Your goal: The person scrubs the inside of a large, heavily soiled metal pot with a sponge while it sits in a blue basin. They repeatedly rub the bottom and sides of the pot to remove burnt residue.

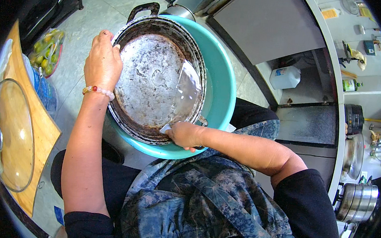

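A wide, blackened metal pot (pixel 147 79) is tilted over a turquoise plastic basin (pixel 224 88). Clear water (pixel 189 92) has pooled along the pot's right inner side. My left hand (pixel 103 61), with a beaded bracelet at its wrist, grips the pot's upper left rim. At the lower right rim, my right hand (pixel 186 135) clasps the wall, its fingertips curled underneath. A small white piece (pixel 165 128), of a material I cannot tell, shows at its fingers against the pot's inside. One dark loop handle (pixel 144 9) sticks up at the far side; the other is partly hidden by my right hand.
At left, a glass lid (pixel 13 136) lies on a wooden board (pixel 45 128), near a bag of green-yellow fruit (pixel 46 52). A metal pot (pixel 179 11) stands behind the basin. Open cabinets at right hold a plastic jug (pixel 285 77); a steamer pot (pixel 358 203) sits on the counter.
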Available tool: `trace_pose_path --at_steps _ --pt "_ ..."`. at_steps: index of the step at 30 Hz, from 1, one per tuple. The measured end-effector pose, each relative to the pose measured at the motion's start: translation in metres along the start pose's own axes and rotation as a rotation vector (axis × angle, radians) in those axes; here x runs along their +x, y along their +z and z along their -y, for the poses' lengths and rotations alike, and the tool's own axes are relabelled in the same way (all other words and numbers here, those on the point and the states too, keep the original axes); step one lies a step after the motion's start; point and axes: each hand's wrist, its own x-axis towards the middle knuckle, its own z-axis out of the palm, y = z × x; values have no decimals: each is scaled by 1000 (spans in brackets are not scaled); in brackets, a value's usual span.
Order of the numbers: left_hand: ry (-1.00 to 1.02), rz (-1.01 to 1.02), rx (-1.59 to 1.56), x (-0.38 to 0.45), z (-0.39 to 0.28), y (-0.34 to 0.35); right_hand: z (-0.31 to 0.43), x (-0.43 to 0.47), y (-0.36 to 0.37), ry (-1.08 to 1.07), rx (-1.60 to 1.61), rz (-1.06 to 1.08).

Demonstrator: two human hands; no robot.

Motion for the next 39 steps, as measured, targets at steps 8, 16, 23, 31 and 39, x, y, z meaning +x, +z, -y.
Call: trace_pose_path --at_steps 8,16,23,31,39 --pt "5 -15 -13 -4 7 3 -46 4 -33 214 -337 -237" --pt "22 -15 -5 -1 -2 -1 -10 6 -3 103 -172 -65" --pt "10 8 -8 -2 4 -1 29 -15 -20 8 292 -124" --pt "-134 270 30 13 1 -16 -83 -15 -49 275 309 -480" --pt "5 145 -73 25 2 -3 -89 17 -34 120 885 -466"
